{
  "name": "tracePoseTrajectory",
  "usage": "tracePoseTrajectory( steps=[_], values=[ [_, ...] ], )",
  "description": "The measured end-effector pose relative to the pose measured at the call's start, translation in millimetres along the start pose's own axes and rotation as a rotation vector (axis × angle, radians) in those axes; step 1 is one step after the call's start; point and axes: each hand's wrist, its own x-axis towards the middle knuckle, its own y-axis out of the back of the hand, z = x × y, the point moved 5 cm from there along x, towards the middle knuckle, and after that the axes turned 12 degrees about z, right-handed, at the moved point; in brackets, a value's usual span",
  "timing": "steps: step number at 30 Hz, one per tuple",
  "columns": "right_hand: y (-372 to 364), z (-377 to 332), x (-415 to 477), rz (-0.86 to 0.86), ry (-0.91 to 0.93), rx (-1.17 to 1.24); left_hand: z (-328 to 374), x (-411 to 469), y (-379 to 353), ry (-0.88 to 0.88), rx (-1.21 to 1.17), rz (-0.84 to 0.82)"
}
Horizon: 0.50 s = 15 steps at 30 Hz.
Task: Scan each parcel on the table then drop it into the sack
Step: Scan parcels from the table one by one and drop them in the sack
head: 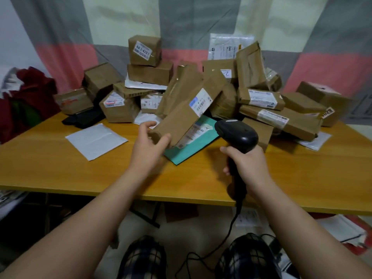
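My left hand grips the near end of a long brown parcel, tilted up over the table with its white label facing up and right. My right hand holds a black corded barcode scanner by its handle, its head close to the parcel's right side. A teal mailer lies flat under the parcel. Behind them a heap of brown parcels covers the back of the wooden table. No sack is in view.
A white mailer lies flat at the left, a black bag behind it. Red cloth is piled at the far left. The scanner's cable hangs to the floor between my knees. Papers lie on the floor at the right.
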Motion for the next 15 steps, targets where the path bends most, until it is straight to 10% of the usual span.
tracePoseTrajectory(
  steps=[10, 15],
  values=[
    [-67.6, -8.1, -55.1, -0.275, -0.037, -0.009, -57.7, -26.9, 151.6, 0.183, 0.19, -0.054],
    [-83.1, 4.3, -72.2, -0.285, -0.006, -0.052, -50.1, -10.8, 145.6, -0.146, 0.582, -0.01]
  ],
)
